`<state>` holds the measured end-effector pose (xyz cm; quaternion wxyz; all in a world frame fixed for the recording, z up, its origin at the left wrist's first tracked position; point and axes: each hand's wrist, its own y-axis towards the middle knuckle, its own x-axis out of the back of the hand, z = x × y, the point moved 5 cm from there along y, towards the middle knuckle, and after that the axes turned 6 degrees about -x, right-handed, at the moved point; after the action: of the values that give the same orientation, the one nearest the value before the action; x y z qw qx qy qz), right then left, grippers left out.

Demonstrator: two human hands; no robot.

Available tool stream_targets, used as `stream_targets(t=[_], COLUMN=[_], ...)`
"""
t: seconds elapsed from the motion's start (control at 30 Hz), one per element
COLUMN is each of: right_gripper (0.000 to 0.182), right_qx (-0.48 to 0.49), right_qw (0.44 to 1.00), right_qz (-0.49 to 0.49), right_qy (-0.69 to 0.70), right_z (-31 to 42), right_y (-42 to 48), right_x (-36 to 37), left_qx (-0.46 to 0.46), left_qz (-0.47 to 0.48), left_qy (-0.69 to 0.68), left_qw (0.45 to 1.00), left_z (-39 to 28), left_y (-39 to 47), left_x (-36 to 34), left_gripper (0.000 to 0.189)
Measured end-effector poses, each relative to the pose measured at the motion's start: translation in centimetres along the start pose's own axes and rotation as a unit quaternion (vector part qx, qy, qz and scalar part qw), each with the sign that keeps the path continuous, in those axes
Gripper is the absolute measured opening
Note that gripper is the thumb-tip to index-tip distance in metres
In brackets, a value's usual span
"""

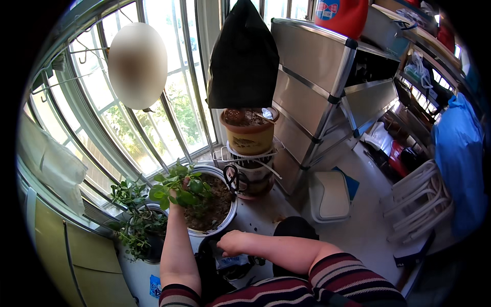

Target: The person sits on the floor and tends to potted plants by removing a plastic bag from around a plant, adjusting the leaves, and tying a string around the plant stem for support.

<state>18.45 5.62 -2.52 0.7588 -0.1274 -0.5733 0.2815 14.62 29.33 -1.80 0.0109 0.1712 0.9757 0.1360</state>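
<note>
My left hand [179, 188] reaches in among the leaves of a green potted plant [188, 195]; the leaves cover most of it, so its grip is hidden. The plant stands at the left side of a wide white-rimmed pot of brown soil [215, 203]. Below the pot's front rim is my right hand [231, 243], fingers curled downward over a dark container [215, 245] with a printed plastic bag [232, 262] in it. Whether the fingers hold something cannot be made out.
Leafy plants [134, 230] crowd the left by the barred window. Behind the pot stand a wire stand [216, 155] and a brown-rimmed planter [251, 134]. A metallic cabinet [307, 76], a lidded plastic box [330, 197] and stacked white racks [420, 195] lie to the right.
</note>
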Motion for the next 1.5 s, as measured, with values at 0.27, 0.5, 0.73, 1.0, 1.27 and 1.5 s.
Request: stream_targets(t=[0.27,0.5,0.73,1.0,1.27,1.5], right_gripper=[0.034,0.03,0.024,0.03,0.028,0.028], right_qx=[0.027,0.029,0.017,0.008,-0.007,-0.002], right_qw=[1.0,0.999,1.0,1.0,0.999,1.0], right_qz=[0.009,-0.011,-0.019,-0.008,-0.002,-0.001], right_qy=[-0.006,0.012,0.009,-0.011,-0.031,-0.026], right_z=[1.4,1.3,1.1,1.3,1.0,1.0], right_y=[0.1,-0.4,-1.0,0.3,2.4,1.7], right_x=[-0.2,0.4,0.9,0.2,-0.6,0.0], left_qx=[-0.099,-0.048,-0.02,0.012,0.047,0.028], left_qz=[0.002,0.0,-0.004,-0.025,-0.018,-0.01], left_qy=[0.13,0.172,0.062,-0.016,0.011,0.039], left_qw=[0.987,0.984,0.998,0.999,0.999,0.999], left_z=[0.1,-1.3,1.9,0.3,0.6,1.7], left_y=[1.0,0.4,1.0,0.5,0.5,1.1], left_x=[1.3,-0.1,0.9,0.5,0.8,1.6], left_gripper=[0.037,0.039,0.038,0.042,0.044,0.043])
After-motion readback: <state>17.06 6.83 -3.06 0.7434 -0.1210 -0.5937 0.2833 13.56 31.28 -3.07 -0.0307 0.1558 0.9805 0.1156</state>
